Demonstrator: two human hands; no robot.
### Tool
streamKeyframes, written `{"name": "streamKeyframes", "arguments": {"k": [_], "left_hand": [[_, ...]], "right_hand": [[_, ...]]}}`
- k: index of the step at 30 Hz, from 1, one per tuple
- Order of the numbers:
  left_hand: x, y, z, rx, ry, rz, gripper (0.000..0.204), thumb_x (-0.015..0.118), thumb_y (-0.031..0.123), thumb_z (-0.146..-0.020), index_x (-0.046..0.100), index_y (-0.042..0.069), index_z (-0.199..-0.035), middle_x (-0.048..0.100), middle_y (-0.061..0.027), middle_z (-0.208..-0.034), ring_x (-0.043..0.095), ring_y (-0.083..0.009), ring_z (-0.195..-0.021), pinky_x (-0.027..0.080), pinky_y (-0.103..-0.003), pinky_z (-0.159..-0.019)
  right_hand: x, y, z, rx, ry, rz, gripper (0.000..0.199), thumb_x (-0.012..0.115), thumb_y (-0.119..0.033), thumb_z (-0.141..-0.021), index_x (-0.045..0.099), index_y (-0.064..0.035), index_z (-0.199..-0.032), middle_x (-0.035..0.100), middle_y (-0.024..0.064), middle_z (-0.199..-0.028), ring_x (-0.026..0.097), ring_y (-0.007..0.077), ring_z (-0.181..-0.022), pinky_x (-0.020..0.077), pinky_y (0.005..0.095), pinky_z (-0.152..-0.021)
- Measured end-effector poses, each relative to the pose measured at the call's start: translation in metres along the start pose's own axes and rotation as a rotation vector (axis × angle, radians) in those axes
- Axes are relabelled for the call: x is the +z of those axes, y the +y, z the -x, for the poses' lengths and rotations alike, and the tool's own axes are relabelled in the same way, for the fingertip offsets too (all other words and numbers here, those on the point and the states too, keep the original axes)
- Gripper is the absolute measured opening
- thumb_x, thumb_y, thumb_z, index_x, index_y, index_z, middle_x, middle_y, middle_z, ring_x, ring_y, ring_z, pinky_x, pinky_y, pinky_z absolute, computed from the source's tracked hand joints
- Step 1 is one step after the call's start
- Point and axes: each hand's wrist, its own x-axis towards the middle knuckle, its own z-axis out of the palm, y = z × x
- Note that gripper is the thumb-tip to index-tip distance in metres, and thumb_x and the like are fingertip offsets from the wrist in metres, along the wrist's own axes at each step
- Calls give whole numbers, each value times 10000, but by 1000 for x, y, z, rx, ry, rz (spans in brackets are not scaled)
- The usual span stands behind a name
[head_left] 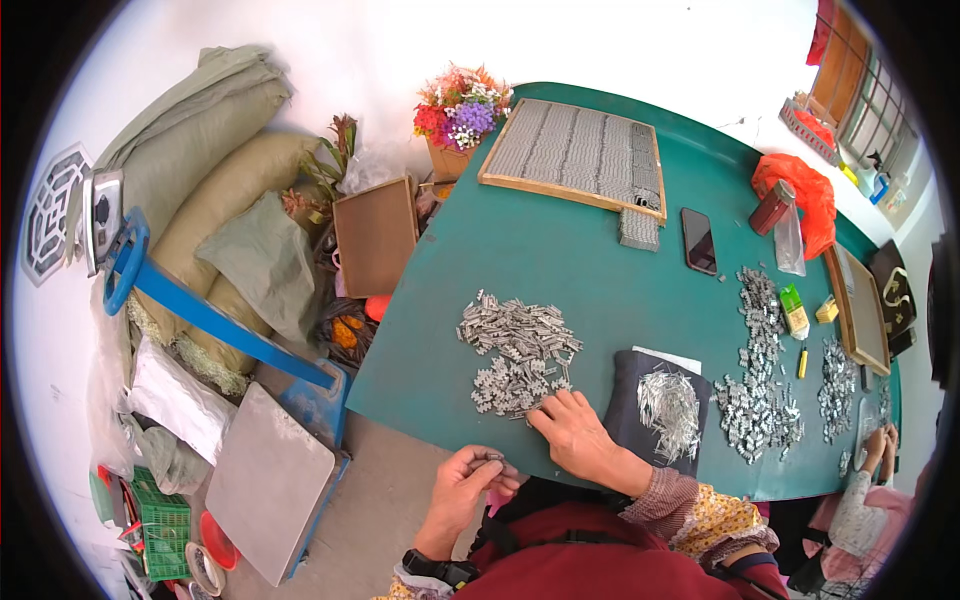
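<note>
Left hand (pixel 468 492) was off the table edge, fingers pinched on 1 small metal part (pixel 492 458), probably 1 only; view too small to confirm. Right hand (pixel 578 432) lay flat, fingers loose, on the loose metal parts pile (pixel 518 352) on the green table (pixel 600 260). Progress judged partial: pile still large. Dark cloth (pixel 632 395) held thin pins (pixel 672 408). Wooden tray (pixel 575 152) was nearly full of arranged rows.
</note>
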Motion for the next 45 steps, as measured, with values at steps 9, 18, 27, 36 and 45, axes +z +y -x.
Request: {"name": "streamKeyframes", "arguments": {"k": [9,18,27,36,45], "left_hand": [[0,-7,-5,20,19,21,111,543,5,-949,574,-55,-1038,689,-207,-929,702,-271,-753,596,-357,-663],[17,3,-4,32,57,-26,105,570,-12,-924,586,-56,-1018,692,-206,-913,705,-263,-755,599,-347,-664],[35,2,-14,133,136,-20,108,631,-30,-890,632,-56,-995,681,-127,-902,684,-202,-719,584,-308,-634],[33,-3,-19,204,87,-7,113,627,-47,-887,646,-54,-998,683,-130,-904,687,-204,-735,588,-314,-637],[22,2,-17,111,133,3,135,541,30,-957,558,-56,-1059,682,-213,-908,707,-269,-748,600,-347,-674]], "right_hand": [[-8,-7,13,177,169,-35,112,616,-24,-786,580,-38,-891,531,113,-868,530,291,-847,410,410,-737],[16,-19,2,186,205,-74,175,684,-113,-801,560,-30,-893,564,142,-831,562,344,-817,437,439,-747],[-4,-30,8,187,176,-556,161,621,18,-823,531,11,-957,591,203,-883,581,409,-852,474,473,-717],[-3,-33,10,263,182,-698,136,607,25,-836,586,2,-968,609,183,-885,596,405,-883,489,460,-744],[11,-10,-17,96,206,-160,106,645,-48,-787,609,-34,-886,567,140,-842,569,338,-825,455,437,-744]]}}
